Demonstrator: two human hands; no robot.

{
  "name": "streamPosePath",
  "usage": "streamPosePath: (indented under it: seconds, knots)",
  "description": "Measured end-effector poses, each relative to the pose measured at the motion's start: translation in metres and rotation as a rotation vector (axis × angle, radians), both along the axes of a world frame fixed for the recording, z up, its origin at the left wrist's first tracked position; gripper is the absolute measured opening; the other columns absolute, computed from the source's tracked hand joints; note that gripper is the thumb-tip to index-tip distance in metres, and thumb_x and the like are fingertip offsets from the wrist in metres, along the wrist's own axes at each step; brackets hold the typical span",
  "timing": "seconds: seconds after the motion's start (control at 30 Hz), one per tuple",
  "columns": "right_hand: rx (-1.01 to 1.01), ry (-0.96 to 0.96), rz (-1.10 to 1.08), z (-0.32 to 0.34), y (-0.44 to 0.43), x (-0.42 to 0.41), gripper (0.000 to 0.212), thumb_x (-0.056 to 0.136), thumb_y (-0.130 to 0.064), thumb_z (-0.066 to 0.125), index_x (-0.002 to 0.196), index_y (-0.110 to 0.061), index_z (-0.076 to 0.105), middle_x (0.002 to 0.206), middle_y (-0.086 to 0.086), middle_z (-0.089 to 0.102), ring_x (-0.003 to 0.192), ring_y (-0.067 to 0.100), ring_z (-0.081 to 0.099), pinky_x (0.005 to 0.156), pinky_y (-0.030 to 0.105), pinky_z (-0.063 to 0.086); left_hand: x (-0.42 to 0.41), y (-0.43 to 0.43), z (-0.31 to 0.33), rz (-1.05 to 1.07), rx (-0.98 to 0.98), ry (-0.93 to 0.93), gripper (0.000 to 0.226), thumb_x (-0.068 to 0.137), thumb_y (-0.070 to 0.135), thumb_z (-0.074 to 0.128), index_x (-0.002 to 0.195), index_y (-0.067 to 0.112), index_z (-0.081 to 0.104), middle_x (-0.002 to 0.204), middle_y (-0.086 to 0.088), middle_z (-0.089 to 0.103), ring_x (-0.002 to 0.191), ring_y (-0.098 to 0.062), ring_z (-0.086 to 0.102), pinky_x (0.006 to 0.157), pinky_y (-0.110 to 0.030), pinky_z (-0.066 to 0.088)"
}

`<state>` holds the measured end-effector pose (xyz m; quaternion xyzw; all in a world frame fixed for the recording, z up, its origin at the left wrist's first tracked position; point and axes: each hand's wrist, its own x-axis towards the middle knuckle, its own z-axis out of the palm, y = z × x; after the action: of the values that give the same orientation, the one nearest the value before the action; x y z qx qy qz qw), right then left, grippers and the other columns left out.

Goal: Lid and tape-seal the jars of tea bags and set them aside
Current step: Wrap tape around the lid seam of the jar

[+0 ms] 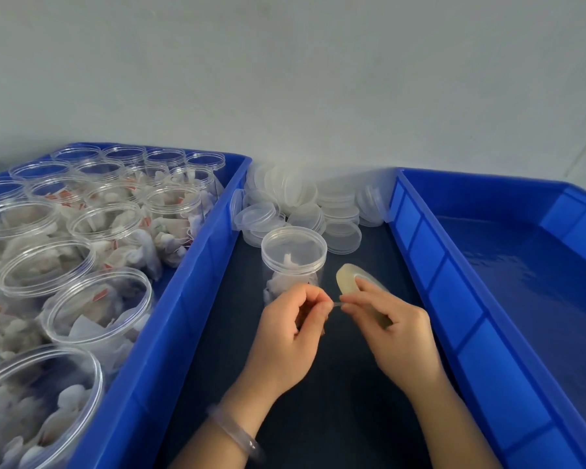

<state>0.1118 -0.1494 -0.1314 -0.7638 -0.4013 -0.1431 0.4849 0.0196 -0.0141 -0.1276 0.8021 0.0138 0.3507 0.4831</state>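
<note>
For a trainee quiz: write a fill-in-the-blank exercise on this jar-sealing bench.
1. The right hand grips a yellowish roll of ____.
2. The left hand pinches its free end in front of a jar already wearing its ____.
3. The open jars of tea bags fill the ____ blue bin.
Missing: tape; lid; left.

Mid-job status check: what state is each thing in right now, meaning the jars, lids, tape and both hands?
Lidded jar: upright, lid on, tea bags inside.
Open jars: unlidded, in the left blue bin, most holding tea bags.
Loose lids: piled behind the lidded jar.
Tape roll: gripped by the right hand.
Tape end: pulled out a little, pinched by the left hand.
</note>
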Motion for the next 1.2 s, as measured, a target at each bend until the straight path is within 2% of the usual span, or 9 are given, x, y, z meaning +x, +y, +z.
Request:
streamPosePath:
  seconds: [0.07, 0.13, 0.23, 0.37, 0.47, 0.6, 0.73, 0.87, 1.2]
  knots:
    - [-0.062, 0.063, -0.063, 0.008, -0.002, 0.004, 0.024, 0.083, -0.042, 0.06, 0.088, -0.024, 0.076, 0.115, -0.006, 0.067, 0.096, -0.003, 0.06, 0.078, 0.01, 0.046, 0.003, 0.002, 0.004, 0.225, 0.182, -0.181, 0.005, 0.089, 0.012, 0.062, 0.093, 0.009, 0.065, 0.089, 0.006, 0.059, 0.082, 0.0, 0.055, 0.075, -0.01, 0.042]
    - [-0.196, 0.003, -0.143, 0.017, -0.002, 0.011, 0.012, 0.084, -0.034, 0.066, 0.088, -0.026, 0.074, 0.131, -0.009, 0.053, 0.092, -0.003, 0.057, 0.074, 0.025, 0.048, 0.011, 0.012, 0.006, 0.385, 0.218, -0.273, 0.035, 0.081, 0.015, 0.071, 0.113, 0.017, 0.06, 0.12, -0.008, 0.05, 0.116, -0.003, 0.043, 0.097, -0.009, 0.032]
    - [-0.395, -0.098, -0.162, 0.031, 0.007, 0.014, 0.018, 0.089, -0.041, 0.058, 0.092, -0.029, 0.07, 0.127, -0.009, 0.045, 0.067, 0.011, 0.059, 0.061, 0.033, 0.048, 0.021, 0.031, 0.009, 0.241, 0.055, 0.028, 0.078, 0.068, 0.015, 0.085, 0.124, 0.046, 0.04, 0.15, -0.004, 0.016, 0.132, 0.012, 0.013, 0.099, 0.005, 0.01]
    - [-0.484, -0.089, -0.096, 0.048, 0.018, 0.016, 0.021, 0.089, -0.044, 0.056, 0.094, -0.03, 0.07, 0.105, -0.014, 0.05, 0.076, 0.013, 0.058, 0.066, 0.035, 0.049, 0.031, 0.043, 0.0, 0.188, 0.026, 0.066, 0.066, 0.062, 0.026, 0.088, 0.113, 0.035, 0.048, 0.132, -0.003, 0.037, 0.111, 0.026, 0.028, 0.091, 0.001, 0.027]
    - [-0.519, -0.057, -0.029, 0.056, 0.02, 0.019, 0.021, 0.088, -0.047, 0.055, 0.092, -0.032, 0.07, 0.095, -0.015, 0.055, 0.082, 0.009, 0.057, 0.073, 0.037, 0.05, 0.03, 0.049, 0.0, 0.126, -0.079, 0.038, 0.062, 0.063, 0.051, 0.08, 0.112, 0.041, 0.045, 0.125, 0.007, 0.046, 0.116, 0.01, 0.043, 0.093, -0.011, 0.039]
    - [-0.598, -0.047, 0.02, 0.065, 0.017, 0.018, 0.023, 0.086, -0.049, 0.054, 0.089, -0.031, 0.068, 0.09, -0.013, 0.058, 0.082, 0.008, 0.056, 0.074, 0.037, 0.05, 0.025, 0.049, 0.001, -0.036, -0.158, 0.012, 0.048, 0.076, 0.049, 0.062, 0.119, 0.039, 0.044, 0.115, 0.031, 0.051, 0.117, -0.004, 0.052, 0.097, -0.031, 0.046]
    - [-0.61, -0.046, 0.05, 0.069, 0.014, 0.014, 0.023, 0.085, -0.05, 0.05, 0.088, -0.034, 0.066, 0.089, -0.013, 0.058, 0.082, 0.007, 0.056, 0.074, 0.034, 0.049, 0.023, 0.048, 0.002, -0.098, -0.137, 0.024, 0.057, 0.076, 0.053, 0.063, 0.124, 0.037, 0.039, 0.118, 0.034, 0.048, 0.118, 0.0, 0.051, 0.094, -0.019, 0.045]
    - [-0.606, -0.036, 0.054, 0.072, 0.014, 0.013, 0.019, 0.088, -0.049, 0.053, 0.087, -0.035, 0.065, 0.088, -0.012, 0.059, 0.083, 0.008, 0.056, 0.075, 0.035, 0.048, 0.024, 0.048, 0.0, -0.061, -0.077, 0.051, 0.081, 0.06, 0.053, 0.074, 0.129, 0.033, 0.036, 0.121, 0.031, 0.044, 0.121, -0.003, 0.048, 0.099, -0.029, 0.046]
    - [-0.653, -0.125, 0.017, 0.076, 0.019, 0.012, 0.028, 0.085, -0.057, 0.052, 0.08, -0.032, 0.065, 0.079, -0.013, 0.058, 0.075, 0.009, 0.054, 0.063, 0.028, 0.043, 0.027, 0.041, 0.003, 0.06, -0.058, -0.02, 0.066, 0.063, 0.053, 0.074, 0.118, 0.037, 0.04, 0.112, 0.029, 0.049, 0.112, -0.002, 0.053, 0.091, -0.026, 0.05]
